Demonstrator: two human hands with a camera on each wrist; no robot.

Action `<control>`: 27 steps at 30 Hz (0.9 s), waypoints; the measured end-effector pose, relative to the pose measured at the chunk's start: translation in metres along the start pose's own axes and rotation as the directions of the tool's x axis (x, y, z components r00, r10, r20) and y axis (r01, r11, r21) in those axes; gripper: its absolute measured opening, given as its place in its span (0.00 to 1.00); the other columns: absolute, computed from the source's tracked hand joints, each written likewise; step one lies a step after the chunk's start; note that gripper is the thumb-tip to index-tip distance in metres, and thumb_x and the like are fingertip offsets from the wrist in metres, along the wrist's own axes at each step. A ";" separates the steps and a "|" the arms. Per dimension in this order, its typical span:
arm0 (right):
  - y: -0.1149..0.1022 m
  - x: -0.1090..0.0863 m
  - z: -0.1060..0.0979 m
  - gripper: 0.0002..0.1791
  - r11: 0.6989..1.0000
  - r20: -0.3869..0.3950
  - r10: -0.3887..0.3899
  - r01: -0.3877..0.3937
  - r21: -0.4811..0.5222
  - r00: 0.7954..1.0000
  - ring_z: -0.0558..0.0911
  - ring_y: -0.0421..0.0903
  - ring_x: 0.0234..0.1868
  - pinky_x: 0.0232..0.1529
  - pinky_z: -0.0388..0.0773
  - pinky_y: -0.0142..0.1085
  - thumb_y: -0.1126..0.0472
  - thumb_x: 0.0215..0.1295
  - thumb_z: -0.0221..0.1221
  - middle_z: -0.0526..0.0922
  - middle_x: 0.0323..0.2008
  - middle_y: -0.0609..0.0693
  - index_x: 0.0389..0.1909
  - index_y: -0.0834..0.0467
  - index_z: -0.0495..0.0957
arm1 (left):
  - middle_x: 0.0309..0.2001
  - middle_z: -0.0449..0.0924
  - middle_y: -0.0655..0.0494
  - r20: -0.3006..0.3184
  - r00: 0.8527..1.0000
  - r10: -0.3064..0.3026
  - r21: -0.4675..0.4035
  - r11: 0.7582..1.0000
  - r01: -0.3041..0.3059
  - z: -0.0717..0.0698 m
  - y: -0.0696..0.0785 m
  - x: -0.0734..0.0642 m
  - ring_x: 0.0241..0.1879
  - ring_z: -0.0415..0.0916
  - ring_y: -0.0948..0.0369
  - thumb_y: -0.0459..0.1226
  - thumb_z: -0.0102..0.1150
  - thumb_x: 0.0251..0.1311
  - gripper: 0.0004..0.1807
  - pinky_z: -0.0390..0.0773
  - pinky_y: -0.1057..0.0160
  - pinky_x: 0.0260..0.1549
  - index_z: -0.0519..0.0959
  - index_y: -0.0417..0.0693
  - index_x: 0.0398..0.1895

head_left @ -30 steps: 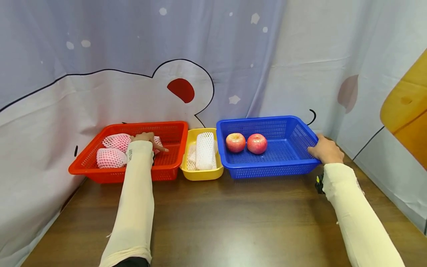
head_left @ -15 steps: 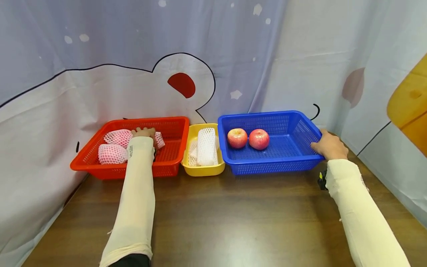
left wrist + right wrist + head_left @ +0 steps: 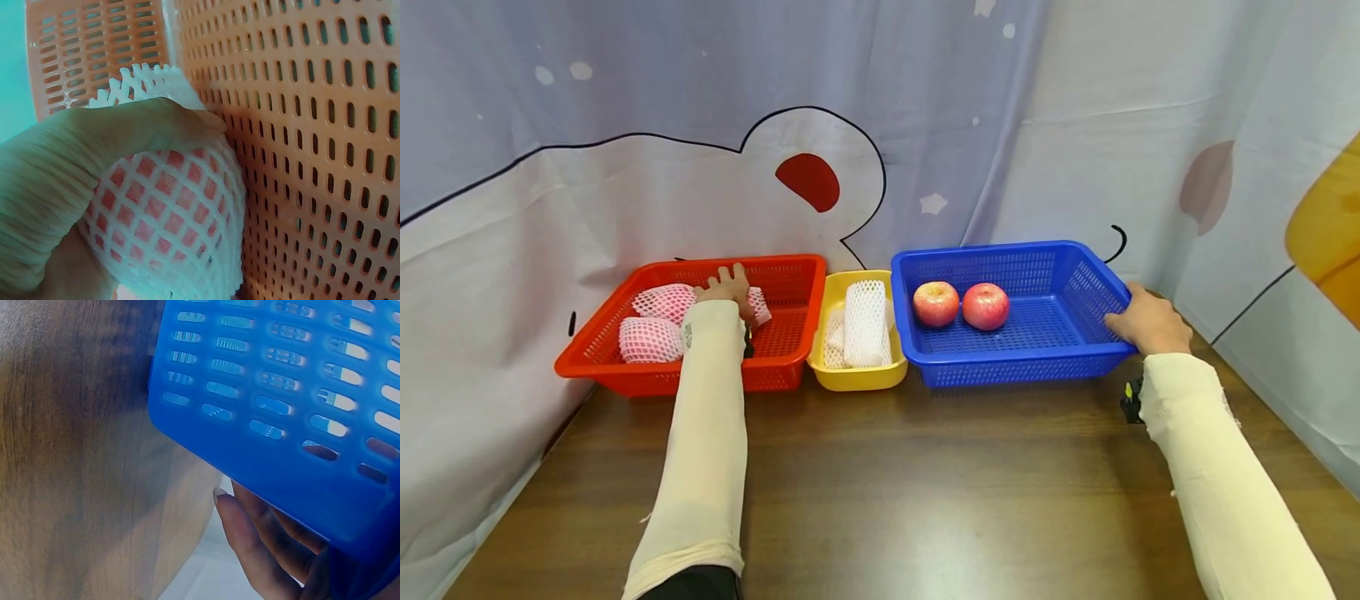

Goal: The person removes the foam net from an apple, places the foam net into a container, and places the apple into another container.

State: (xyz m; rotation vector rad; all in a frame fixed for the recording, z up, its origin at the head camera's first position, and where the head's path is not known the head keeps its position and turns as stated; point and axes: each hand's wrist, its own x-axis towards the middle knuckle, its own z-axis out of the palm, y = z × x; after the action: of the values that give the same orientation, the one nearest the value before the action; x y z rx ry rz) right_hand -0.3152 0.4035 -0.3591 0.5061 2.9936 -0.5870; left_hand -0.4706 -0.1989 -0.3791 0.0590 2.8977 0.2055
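Observation:
My left hand point(image 3: 727, 292) is inside the red basket point(image 3: 775, 379), at an apple wrapped in a foam net point(image 3: 165, 209). In the left wrist view the thumb bends over the netted apple, close to the basket's slotted wall. Two more netted apples, one of them a foam-netted apple point(image 3: 650, 340) near the front, lie to the left of this hand. Over on the right, my right hand point(image 3: 1150, 321) grips the right rim of the blue basket point(image 3: 1022, 362). Its fingers point(image 3: 240, 534) show beneath that rim in the right wrist view. Two bare apples point(image 3: 986, 307) sit in the blue basket's left part.
Between both baskets stands a yellow bin point(image 3: 859, 381) holding white foam nets point(image 3: 865, 323). All three containers stand along the back of the brown wooden table point(image 3: 925, 483), against a printed curtain point(image 3: 940, 125).
The left thumb, stretched out to the right earlier, has come in over the netted apple, and the fingers have lifted and spread. The right hand stays on the blue basket's rim.

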 end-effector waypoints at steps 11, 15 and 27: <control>0.001 0.002 0.000 0.45 1.000 0.012 0.005 -0.004 -0.003 1.000 0.66 0.81 0.58 0.49 0.68 0.69 0.48 0.69 0.49 0.61 0.64 0.81 0.78 0.62 0.40 | 0.75 0.45 0.26 -0.012 1.000 0.002 0.033 0.999 -0.001 0.000 -0.001 -0.003 0.71 0.49 0.28 0.41 0.72 0.46 0.59 0.48 0.24 0.66 0.43 0.35 0.75; 0.001 0.003 -0.001 0.44 1.000 0.005 0.005 -0.005 -0.001 1.000 0.67 0.80 0.58 0.49 0.68 0.68 0.47 0.69 0.49 0.62 0.63 0.80 0.78 0.61 0.41 | 0.75 0.43 0.26 -0.013 1.000 0.000 0.054 0.999 0.001 -0.001 0.000 -0.001 0.71 0.48 0.28 0.42 0.72 0.47 0.59 0.48 0.25 0.67 0.43 0.36 0.75; 0.003 0.004 0.003 0.43 1.000 -0.011 -0.002 0.002 0.007 1.000 0.69 0.79 0.57 0.50 0.69 0.68 0.48 0.69 0.48 0.63 0.63 0.79 0.78 0.61 0.42 | 0.71 0.56 0.26 0.021 1.000 0.017 0.102 0.995 -0.019 -0.010 0.000 -0.005 0.69 0.51 0.27 0.43 0.69 0.50 0.52 0.51 0.23 0.64 0.48 0.40 0.73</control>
State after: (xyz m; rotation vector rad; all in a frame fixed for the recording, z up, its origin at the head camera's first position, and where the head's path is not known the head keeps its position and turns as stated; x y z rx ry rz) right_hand -0.3183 0.4062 -0.3630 0.5078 3.0039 -0.5972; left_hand -0.4683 -0.2002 -0.3687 0.1045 2.8866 0.0587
